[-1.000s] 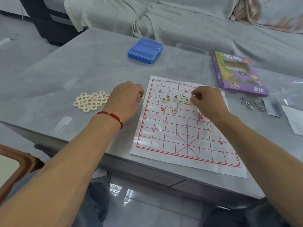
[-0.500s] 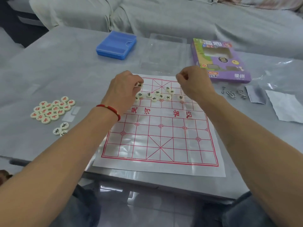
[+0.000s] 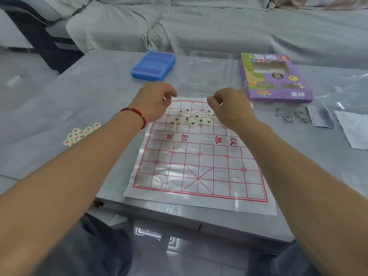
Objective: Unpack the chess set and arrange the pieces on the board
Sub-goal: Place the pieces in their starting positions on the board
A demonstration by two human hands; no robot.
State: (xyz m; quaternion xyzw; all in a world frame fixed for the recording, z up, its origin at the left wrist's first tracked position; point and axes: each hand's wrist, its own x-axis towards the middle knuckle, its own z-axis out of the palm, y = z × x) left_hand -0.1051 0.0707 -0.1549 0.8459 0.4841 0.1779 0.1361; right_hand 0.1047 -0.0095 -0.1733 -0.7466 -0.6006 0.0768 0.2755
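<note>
While both hands hover over the far rows of the thin white sheet board with red grid lines (image 3: 199, 168), the left hand (image 3: 153, 102) has fingers curled, seemingly pinching a small piece at its tips, though I cannot tell for sure. The right hand (image 3: 229, 106) is likewise curled tight over the far edge; whether it holds a piece is hidden.

A loose cluster of small cream discs with dark characters (image 3: 191, 118) lies on the board's far half between the hands, some touching. A second heap of cream discs with red characters (image 3: 79, 134) sits on the grey worktop (image 3: 59, 100) well left of the board, partly behind the left forearm.

These discs look light, hard and smooth; they should pinch best by the rim, and the flimsy sheet may slide or wrinkle if pushed.

Farther off lie a blue plastic case (image 3: 153, 65), a clear plastic tray (image 3: 207, 70), a purple cardboard box (image 3: 276, 78), metal wire puzzles (image 3: 288, 116) and paper slips (image 3: 352, 128) at right; none blocks the board.
</note>
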